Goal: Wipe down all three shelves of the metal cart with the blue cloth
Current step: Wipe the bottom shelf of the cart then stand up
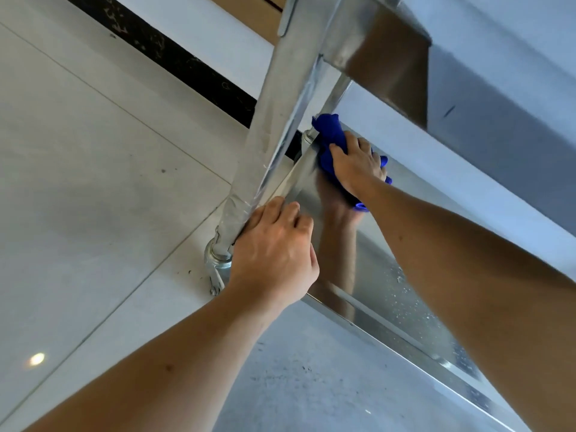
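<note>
Right hand: our right hand point(358, 163) is pressed down on the blue cloth point(335, 141), fingers curled over the bunched fabric.
Cloth: sitting on the bottom shelf point(389, 291) of the metal cart, jammed into the far corner right beside the rear leg.
Left hand: our left hand point(274, 254) is wrapped around the front cart leg point(271, 126) low down, just above the caster point(216, 263).
Shelf: shiny, with our arm reflected in it and wet speckles along the near side.
Floor: pale tile floor point(93, 182) under the cart.
</note>
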